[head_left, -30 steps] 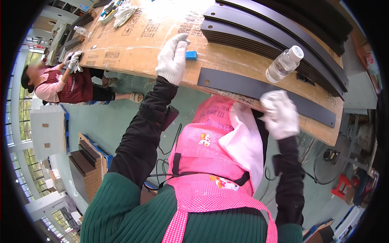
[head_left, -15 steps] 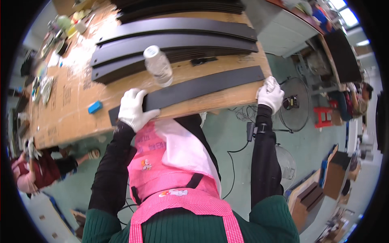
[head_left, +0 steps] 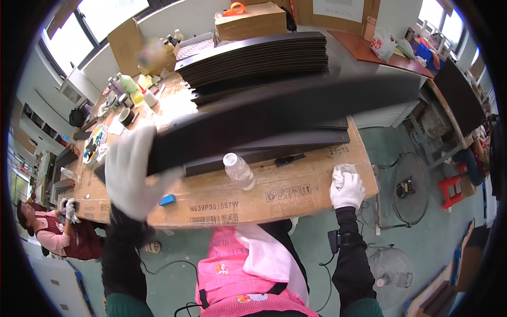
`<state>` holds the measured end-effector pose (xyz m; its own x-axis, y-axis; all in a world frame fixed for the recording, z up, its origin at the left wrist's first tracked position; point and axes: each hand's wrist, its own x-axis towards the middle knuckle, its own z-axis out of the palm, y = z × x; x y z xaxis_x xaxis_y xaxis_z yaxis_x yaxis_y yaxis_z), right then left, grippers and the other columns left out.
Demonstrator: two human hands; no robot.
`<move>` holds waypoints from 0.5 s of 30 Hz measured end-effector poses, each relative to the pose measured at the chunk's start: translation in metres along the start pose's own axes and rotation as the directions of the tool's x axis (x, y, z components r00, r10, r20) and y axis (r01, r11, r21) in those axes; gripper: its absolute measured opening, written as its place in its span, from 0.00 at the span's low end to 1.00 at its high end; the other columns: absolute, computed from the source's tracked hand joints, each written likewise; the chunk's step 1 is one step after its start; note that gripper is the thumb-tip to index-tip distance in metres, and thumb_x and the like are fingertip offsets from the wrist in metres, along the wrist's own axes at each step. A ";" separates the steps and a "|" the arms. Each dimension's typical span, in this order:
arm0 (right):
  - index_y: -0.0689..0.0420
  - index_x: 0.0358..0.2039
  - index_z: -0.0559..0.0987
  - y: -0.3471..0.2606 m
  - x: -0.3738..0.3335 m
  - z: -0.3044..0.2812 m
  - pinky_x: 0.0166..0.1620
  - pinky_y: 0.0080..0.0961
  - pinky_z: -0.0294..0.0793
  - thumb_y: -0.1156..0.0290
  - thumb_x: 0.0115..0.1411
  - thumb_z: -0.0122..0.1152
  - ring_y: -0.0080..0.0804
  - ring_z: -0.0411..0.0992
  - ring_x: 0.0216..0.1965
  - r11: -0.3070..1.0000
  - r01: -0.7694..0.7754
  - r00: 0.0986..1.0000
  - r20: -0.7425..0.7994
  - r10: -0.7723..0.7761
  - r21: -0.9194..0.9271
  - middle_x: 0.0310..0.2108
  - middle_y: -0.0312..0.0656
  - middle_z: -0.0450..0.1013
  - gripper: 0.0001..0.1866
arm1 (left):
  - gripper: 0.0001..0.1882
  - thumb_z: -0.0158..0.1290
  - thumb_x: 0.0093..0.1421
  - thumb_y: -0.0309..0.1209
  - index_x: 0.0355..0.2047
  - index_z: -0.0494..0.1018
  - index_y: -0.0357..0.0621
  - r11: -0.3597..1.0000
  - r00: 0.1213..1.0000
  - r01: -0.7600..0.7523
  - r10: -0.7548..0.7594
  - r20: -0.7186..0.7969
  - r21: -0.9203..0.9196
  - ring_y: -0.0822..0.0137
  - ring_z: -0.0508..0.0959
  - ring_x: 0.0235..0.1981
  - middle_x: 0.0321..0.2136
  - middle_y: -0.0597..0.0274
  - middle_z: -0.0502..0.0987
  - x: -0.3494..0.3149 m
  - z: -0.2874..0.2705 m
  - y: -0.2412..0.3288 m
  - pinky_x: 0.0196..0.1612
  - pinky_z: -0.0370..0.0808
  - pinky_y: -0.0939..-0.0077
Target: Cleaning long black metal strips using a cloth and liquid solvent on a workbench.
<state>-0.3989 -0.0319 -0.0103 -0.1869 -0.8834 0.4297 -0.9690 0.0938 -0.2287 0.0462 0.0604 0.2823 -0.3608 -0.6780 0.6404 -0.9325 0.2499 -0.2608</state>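
Observation:
My left hand (head_left: 131, 171), in a white glove, grips one end of a long dark board (head_left: 285, 113). The board is lifted above the table and blurred, slanting up toward the far right. My gloved right hand (head_left: 348, 194) is closed on a crumpled white cloth (head_left: 344, 170) near the table's right end. Between the hands, a transparent bottle with a white cap (head_left: 238, 171) stands on the cardboard-covered tabletop (head_left: 296, 203). Nearer my left hand lies a small blue block (head_left: 167, 199). Similar boards (head_left: 317, 138) lie beneath the raised one, partly hidden by it.
A tall stack of dark boards (head_left: 259, 61) stands at the back, with a cardboard box (head_left: 248, 21) behind it. Bottles and jars (head_left: 127, 84) crowd the far left. Wire fans (head_left: 391, 272) stand on the floor at right. Another person (head_left: 66, 232) works at the left.
My left hand has lifted the board off the table and swung it up and away. My right hand stays by the table's right end with the cloth. The view has tipped up.

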 end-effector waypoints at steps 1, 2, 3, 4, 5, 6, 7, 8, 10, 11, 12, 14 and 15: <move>0.48 0.40 0.82 -0.007 -0.001 0.000 0.47 0.49 0.76 0.61 0.51 0.72 0.49 0.76 0.45 0.999 0.046 0.999 -0.017 -0.046 0.000 0.40 0.43 0.75 0.15 | 0.44 0.74 0.48 0.42 0.63 0.72 0.38 1.000 0.998 -0.023 0.022 -0.060 -0.016 0.45 0.77 0.52 0.51 0.48 0.78 0.027 0.008 -0.016 0.58 0.73 0.51; 0.48 0.40 0.82 -0.012 -0.002 -0.002 0.47 0.49 0.76 0.61 0.51 0.72 0.49 0.76 0.45 0.999 0.039 0.999 -0.019 -0.039 0.017 0.40 0.43 0.75 0.15 | 0.44 0.74 0.50 0.41 0.65 0.71 0.39 0.998 1.000 -0.017 0.017 0.008 -0.066 0.44 0.77 0.53 0.53 0.47 0.78 0.049 0.016 -0.034 0.59 0.73 0.51; 0.47 0.41 0.82 -0.013 -0.001 -0.003 0.48 0.49 0.76 0.61 0.51 0.72 0.49 0.76 0.46 0.999 0.026 0.999 -0.034 -0.025 0.047 0.41 0.41 0.76 0.16 | 0.44 0.73 0.51 0.40 0.66 0.70 0.40 0.992 0.997 -0.011 0.020 0.069 -0.129 0.43 0.77 0.55 0.54 0.45 0.77 0.069 0.034 -0.052 0.60 0.73 0.51; 0.47 0.41 0.82 -0.018 -0.001 -0.002 0.48 0.48 0.75 0.61 0.50 0.72 0.48 0.76 0.46 0.996 0.020 0.999 -0.044 -0.016 0.092 0.41 0.40 0.76 0.17 | 0.43 0.73 0.52 0.41 0.66 0.69 0.40 0.992 0.993 0.010 0.005 0.118 -0.128 0.43 0.77 0.56 0.55 0.44 0.77 0.083 0.054 -0.069 0.61 0.73 0.52; 0.47 0.41 0.82 -0.019 0.000 -0.003 0.48 0.48 0.75 0.61 0.50 0.72 0.48 0.76 0.46 0.995 0.006 0.999 -0.052 -0.001 0.095 0.41 0.40 0.76 0.17 | 0.43 0.72 0.53 0.42 0.66 0.69 0.40 0.990 0.987 0.027 -0.005 0.158 -0.141 0.43 0.76 0.57 0.56 0.43 0.76 0.097 0.081 -0.082 0.63 0.73 0.52; 0.47 0.42 0.82 -0.022 0.000 -0.003 0.49 0.49 0.75 0.61 0.50 0.73 0.48 0.76 0.47 0.995 0.017 0.999 -0.047 -0.012 0.095 0.42 0.39 0.76 0.18 | 0.42 0.71 0.56 0.46 0.65 0.69 0.40 0.982 0.968 0.067 -0.021 0.249 -0.178 0.43 0.76 0.59 0.57 0.43 0.75 0.110 0.103 -0.093 0.64 0.72 0.52; 0.48 0.43 0.82 -0.023 0.000 -0.002 0.50 0.49 0.74 0.60 0.50 0.73 0.48 0.75 0.48 0.996 0.025 0.999 -0.041 -0.021 0.087 0.42 0.39 0.77 0.19 | 0.42 0.69 0.57 0.50 0.66 0.69 0.40 0.985 0.966 0.047 -0.003 0.259 -0.164 0.43 0.75 0.60 0.58 0.42 0.75 0.119 0.130 -0.100 0.65 0.72 0.53; 0.48 0.43 0.82 -0.022 -0.001 0.000 0.50 0.50 0.74 0.61 0.50 0.73 0.48 0.75 0.49 0.998 0.013 0.999 -0.052 -0.009 0.068 0.43 0.39 0.77 0.19 | 0.43 0.68 0.57 0.52 0.66 0.69 0.40 0.989 0.952 0.048 -0.003 0.305 -0.142 0.44 0.76 0.60 0.58 0.43 0.75 0.128 0.164 -0.104 0.65 0.72 0.54; 0.49 0.44 0.82 -0.021 -0.003 0.000 0.50 0.50 0.74 0.61 0.50 0.73 0.48 0.75 0.49 0.999 0.010 0.997 -0.077 -0.006 0.051 0.43 0.40 0.77 0.20 | 0.44 0.67 0.57 0.55 0.66 0.69 0.40 0.990 0.905 0.080 -0.022 0.425 -0.119 0.45 0.77 0.59 0.57 0.43 0.76 0.149 0.206 -0.098 0.64 0.74 0.56; 0.49 0.44 0.82 -0.021 -0.003 0.000 0.51 0.50 0.74 0.62 0.50 0.73 0.48 0.75 0.50 0.999 0.028 0.995 -0.099 -0.024 0.045 0.43 0.40 0.77 0.20 | 0.44 0.66 0.57 0.56 0.66 0.70 0.40 0.987 0.867 0.114 -0.041 0.497 -0.117 0.45 0.77 0.58 0.56 0.43 0.76 0.156 0.225 -0.096 0.64 0.74 0.57; 0.50 0.45 0.82 -0.022 -0.003 0.000 0.51 0.50 0.73 0.63 0.49 0.74 0.49 0.75 0.49 0.997 0.035 0.993 -0.117 -0.028 0.062 0.43 0.40 0.76 0.21 | 0.45 0.66 0.58 0.57 0.66 0.69 0.40 0.981 0.854 0.130 -0.036 0.520 -0.146 0.46 0.78 0.57 0.56 0.43 0.77 0.158 0.249 -0.102 0.63 0.75 0.57; 0.49 0.45 0.82 -0.018 -0.005 0.000 0.51 0.50 0.73 0.63 0.48 0.74 0.49 0.75 0.48 0.999 0.025 0.991 -0.136 -0.019 0.042 0.43 0.40 0.76 0.21 | 0.44 0.66 0.58 0.55 0.66 0.70 0.39 0.971 0.830 0.138 -0.006 0.558 -0.194 0.45 0.77 0.59 0.57 0.42 0.77 0.164 0.286 -0.104 0.63 0.75 0.57; 0.49 0.45 0.82 -0.019 -0.005 0.000 0.52 0.50 0.73 0.64 0.48 0.74 0.49 0.75 0.48 0.999 0.031 0.987 -0.158 -0.023 0.044 0.43 0.40 0.76 0.22 | 0.43 0.67 0.58 0.53 0.66 0.70 0.38 0.969 0.833 0.113 0.029 0.552 -0.221 0.44 0.77 0.59 0.57 0.42 0.77 0.159 0.305 -0.117 0.63 0.75 0.56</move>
<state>-0.3794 -0.0291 -0.0087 -0.1875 -0.8017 0.5676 -0.9662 0.0464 -0.2537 0.1031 -0.2873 0.1940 -0.3181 -0.9395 0.1270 -0.9478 0.3181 -0.0207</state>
